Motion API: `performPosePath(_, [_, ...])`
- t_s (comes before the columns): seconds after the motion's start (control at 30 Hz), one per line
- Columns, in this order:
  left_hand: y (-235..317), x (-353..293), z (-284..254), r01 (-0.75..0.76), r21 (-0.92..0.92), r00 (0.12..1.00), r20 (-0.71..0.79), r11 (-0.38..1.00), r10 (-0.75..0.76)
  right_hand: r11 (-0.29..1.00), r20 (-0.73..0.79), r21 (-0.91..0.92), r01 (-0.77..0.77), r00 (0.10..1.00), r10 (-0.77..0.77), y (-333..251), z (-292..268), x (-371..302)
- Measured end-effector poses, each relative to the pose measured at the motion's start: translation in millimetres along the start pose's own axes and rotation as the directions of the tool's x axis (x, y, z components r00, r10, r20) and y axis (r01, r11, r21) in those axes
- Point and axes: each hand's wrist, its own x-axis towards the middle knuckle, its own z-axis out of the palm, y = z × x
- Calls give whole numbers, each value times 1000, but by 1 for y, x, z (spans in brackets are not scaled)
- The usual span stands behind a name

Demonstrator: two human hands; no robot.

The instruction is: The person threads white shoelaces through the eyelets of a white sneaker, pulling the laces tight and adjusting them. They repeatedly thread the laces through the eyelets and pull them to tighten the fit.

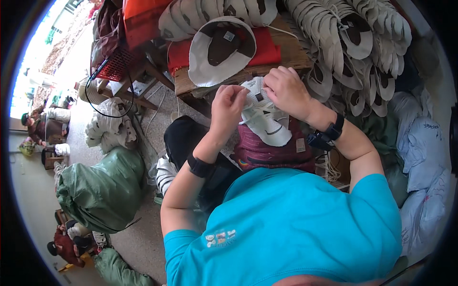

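Observation:
A white shoe upper [276,134] with a pale lace [257,116] across its middle rests on the maroon cloth [265,155] over my lap. My left hand [226,106] is closed in a pinch at its left edge; whatever is between the fingertips is too small to make out. On the other side my right hand [289,93] has its fingers curled onto the upper's top right part, gripping it. Just beyond my hands, a flat white upper with a dark lining [202,53] lies on red cloth on a wooden bench [291,50].
Stacked uppers [210,14] lie at the back of the bench, and hanging bundles of uppers [358,40] crowd the far right. A red basket [116,66] and a green sack [102,188] stand left. Pale sacks [424,148] line the right. Other people [67,243] sit far left.

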Motion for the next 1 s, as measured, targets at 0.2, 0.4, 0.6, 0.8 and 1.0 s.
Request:
performPosePath(0.2, [32, -15, 1, -188, 581, 975, 11, 792, 223, 991, 36, -115, 70, 997, -67, -13, -7, -3])
performPosePath(0.4, [20, -19, 9, -127, 409, 987, -36, 904, 155, 991, 95, 135, -14, 995, 1, -11, -2, -11])
performPosePath(0.6, [21, -14, 19, -64, 370, 986, -117, 927, 115, 932, 166, 312, -185, 976, 138, 4, 11, 5])
performPosePath(0.8, [41, -14, 10, 13, 451, 1000, 1, 893, -15, 963, 197, 258, -75, 980, 24, 7, -2, 8])
performPosePath(1.0, [45, 0, 8, 39, 556, 990, 89, 830, -107, 985, 91, 151, 85, 991, -100, -4, 3, 5])
